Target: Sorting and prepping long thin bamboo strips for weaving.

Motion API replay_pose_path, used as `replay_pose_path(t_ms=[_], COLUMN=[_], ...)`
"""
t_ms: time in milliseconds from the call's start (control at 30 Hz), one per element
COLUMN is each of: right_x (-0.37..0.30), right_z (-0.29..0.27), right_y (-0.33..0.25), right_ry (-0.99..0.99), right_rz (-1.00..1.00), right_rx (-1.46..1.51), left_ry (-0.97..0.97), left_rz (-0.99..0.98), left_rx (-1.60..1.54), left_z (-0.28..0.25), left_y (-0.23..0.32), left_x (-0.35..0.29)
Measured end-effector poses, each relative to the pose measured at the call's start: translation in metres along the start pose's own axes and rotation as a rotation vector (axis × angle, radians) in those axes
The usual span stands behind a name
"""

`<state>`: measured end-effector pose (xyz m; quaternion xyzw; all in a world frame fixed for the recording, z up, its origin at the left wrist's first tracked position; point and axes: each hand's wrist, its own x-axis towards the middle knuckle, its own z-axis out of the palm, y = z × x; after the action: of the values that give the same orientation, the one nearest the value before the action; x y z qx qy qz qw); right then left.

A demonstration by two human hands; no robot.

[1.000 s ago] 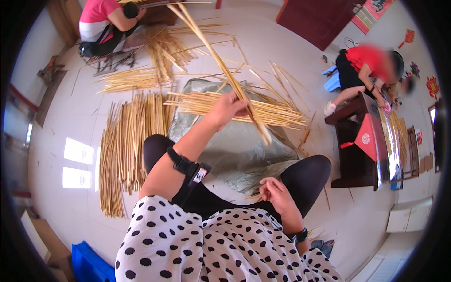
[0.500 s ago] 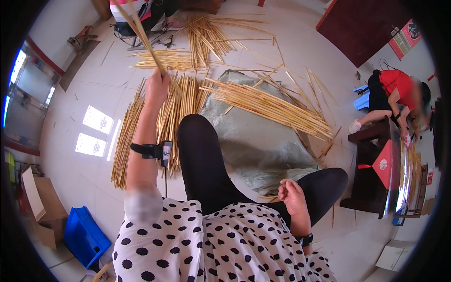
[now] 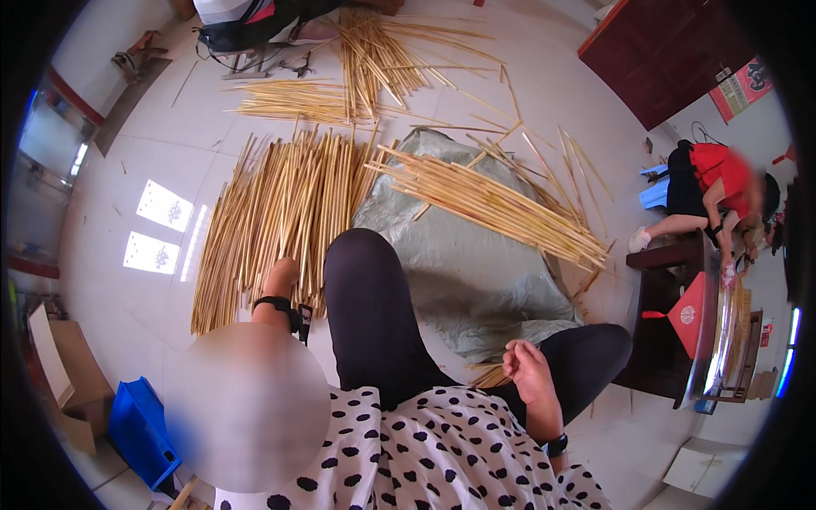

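Observation:
My left hand (image 3: 281,274) is low over the near end of a wide row of thin yellowish sticks (image 3: 280,191) laid side by side on the floor. Its fingers are turned away from view, and a blurred patch hides the forearm behind it. No stick stands out from that hand. Above my bent right leg, my right hand (image 3: 529,371) is curled closed, with nothing showing in it. A greenish-grey plastic sheet (image 3: 459,280) lies before me, carrying a second bundle of sticks (image 3: 493,204) set crosswise. More stick ends (image 3: 487,374) poke out beneath my right leg.
Heaped sticks (image 3: 374,64) lie farther off, beside a seated person's dark clothing (image 3: 280,17). At right, a person in red (image 3: 718,170) bends over a dark wooden table (image 3: 659,293). A blue crate (image 3: 140,433) and cardboard box (image 3: 85,374) stand at left.
My left hand has come down and nearer from its raised position, and the sticks it held upright no longer show in it. My right hand stays nearly still.

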<state>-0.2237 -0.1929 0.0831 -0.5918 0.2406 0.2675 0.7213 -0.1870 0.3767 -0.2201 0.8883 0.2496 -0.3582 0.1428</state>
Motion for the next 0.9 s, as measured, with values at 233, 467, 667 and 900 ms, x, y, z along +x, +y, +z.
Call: replay_pose_path(t_ms=[233, 467, 667, 900], right_x=[0.006, 0.012, 0.006, -0.009], right_z=[0.011, 0.019, 0.014, 0.0], right_y=[-0.001, -0.009, -0.002, 0.004], right_ry=[0.043, 0.056, -0.003, -0.034], right_rz=[-0.001, 0.043, 0.031, -0.038], right_rx=[-0.04, -0.075, -0.092, -0.095], left_ry=[0.191, 0.225, 0.323, 0.644], left_rz=[-0.035, -0.006, -0.138, 0.273], left_rx=[-0.126, -0.233, -0.132, -0.018], left_z=[-0.025, -0.035, -0.074, -0.172], left_y=[0.011, -0.009, 0.01, 0.072], left_x=[0.035, 0.053, 0.025, -0.022])
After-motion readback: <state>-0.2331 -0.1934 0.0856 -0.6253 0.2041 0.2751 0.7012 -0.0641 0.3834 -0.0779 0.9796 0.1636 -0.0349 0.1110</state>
